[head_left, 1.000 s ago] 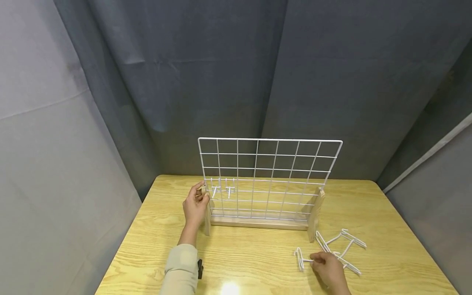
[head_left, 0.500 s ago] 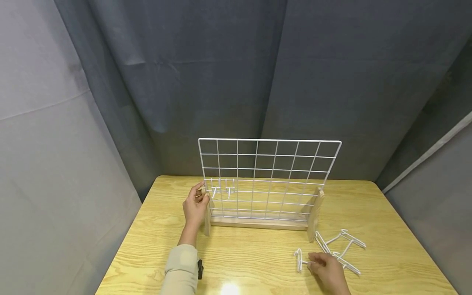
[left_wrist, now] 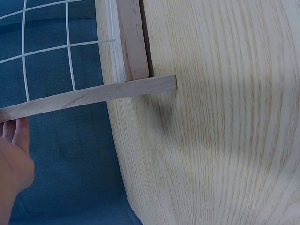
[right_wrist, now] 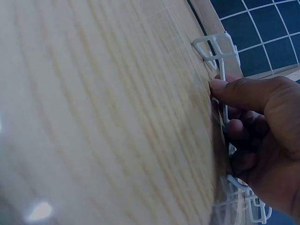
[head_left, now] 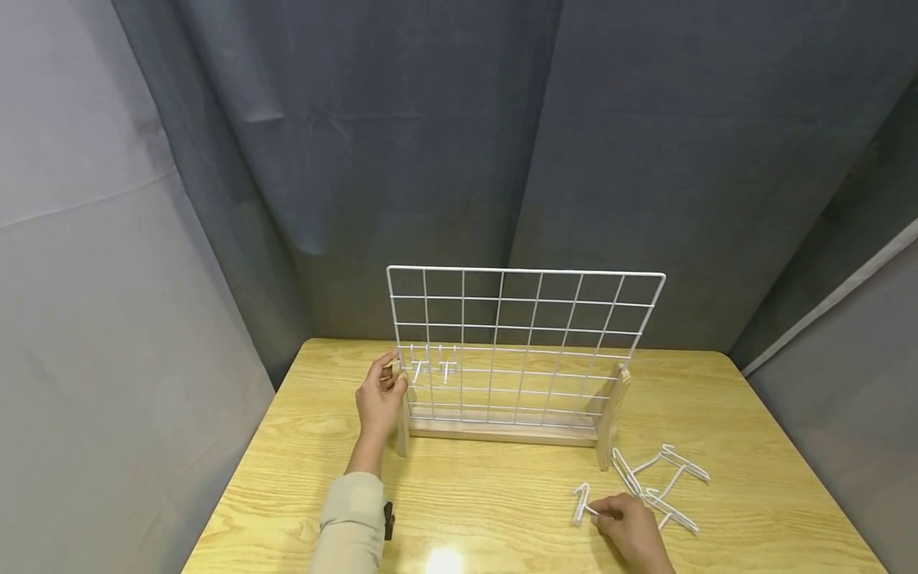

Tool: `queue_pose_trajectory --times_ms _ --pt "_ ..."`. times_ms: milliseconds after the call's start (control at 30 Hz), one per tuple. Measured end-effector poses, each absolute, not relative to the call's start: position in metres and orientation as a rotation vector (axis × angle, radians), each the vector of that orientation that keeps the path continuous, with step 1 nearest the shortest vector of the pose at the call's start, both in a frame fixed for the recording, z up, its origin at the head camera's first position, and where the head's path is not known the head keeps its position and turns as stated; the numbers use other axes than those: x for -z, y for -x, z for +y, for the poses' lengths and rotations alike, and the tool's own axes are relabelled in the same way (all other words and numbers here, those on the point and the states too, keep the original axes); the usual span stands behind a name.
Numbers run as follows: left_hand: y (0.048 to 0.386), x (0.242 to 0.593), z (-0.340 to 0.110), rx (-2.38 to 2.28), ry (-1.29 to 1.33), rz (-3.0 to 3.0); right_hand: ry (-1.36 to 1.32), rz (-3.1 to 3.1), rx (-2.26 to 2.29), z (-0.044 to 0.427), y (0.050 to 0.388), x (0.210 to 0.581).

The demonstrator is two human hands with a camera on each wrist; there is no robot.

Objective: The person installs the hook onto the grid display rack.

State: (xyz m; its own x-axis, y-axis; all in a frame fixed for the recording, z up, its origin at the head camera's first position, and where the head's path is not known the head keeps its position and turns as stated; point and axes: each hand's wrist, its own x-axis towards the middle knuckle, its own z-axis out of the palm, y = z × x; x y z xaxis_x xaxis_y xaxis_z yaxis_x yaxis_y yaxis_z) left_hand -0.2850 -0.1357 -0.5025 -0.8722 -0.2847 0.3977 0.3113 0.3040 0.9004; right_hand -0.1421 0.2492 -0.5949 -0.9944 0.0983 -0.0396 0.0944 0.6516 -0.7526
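Note:
A white wire grid panel [head_left: 527, 272] stands upright in a wooden base with side posts. My left hand [head_left: 378, 405] grips the top of the left wooden post [left_wrist: 79, 97], thumb in front and fingers behind. Two white wire hooks hang side by side at the panel's left, a left one [head_left: 418, 368] and a right one [head_left: 446, 368]. Low on the right, my right hand [head_left: 631, 532] pinches the stem of another white hook [head_left: 582, 504] between thumb and fingers. In the right wrist view, this hook [right_wrist: 221, 70] has its double-wire end pointing away from the hand, close to the tabletop.
Several loose white hooks [head_left: 671, 501] lie in a cluster on the wood-grain table [head_left: 287, 478], just beyond my right hand. The base's right post [head_left: 612, 418] stands near them. Grey curtains [head_left: 430, 143] hang behind and at both sides.
My right hand has shifted slightly left, and the pinched hook has turned so its double-wire end tilts. The left hand keeps its hold on the post.

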Motion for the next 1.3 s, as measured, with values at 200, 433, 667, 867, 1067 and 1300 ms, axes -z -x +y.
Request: queue_pose_trajectory --times_ms 200,433,667,867,1067,1300 --pt "0.286 0.502 -0.135 1.598 0.031 -2.095 0.161 -2.833 -1.262 0.249 0.141 0.594" --pt "0.286 0.5 -0.133 1.598 0.029 -2.077 0.229 -2.755 -1.378 0.235 0.136 0.573" --pt "0.284 0.501 -0.132 1.611 0.031 -2.084 0.366 -2.636 -1.72 0.216 0.136 0.555" --pt "0.281 0.502 -0.132 1.631 0.014 -2.1 0.4 -2.56 -1.878 0.203 0.137 0.553" --pt "0.283 0.501 -0.133 1.602 0.026 -2.105 0.359 -2.528 -1.984 0.195 0.143 0.551" --pt "0.284 0.5 -0.134 1.604 0.016 -2.102 0.346 -2.45 -2.205 0.188 0.152 0.546"
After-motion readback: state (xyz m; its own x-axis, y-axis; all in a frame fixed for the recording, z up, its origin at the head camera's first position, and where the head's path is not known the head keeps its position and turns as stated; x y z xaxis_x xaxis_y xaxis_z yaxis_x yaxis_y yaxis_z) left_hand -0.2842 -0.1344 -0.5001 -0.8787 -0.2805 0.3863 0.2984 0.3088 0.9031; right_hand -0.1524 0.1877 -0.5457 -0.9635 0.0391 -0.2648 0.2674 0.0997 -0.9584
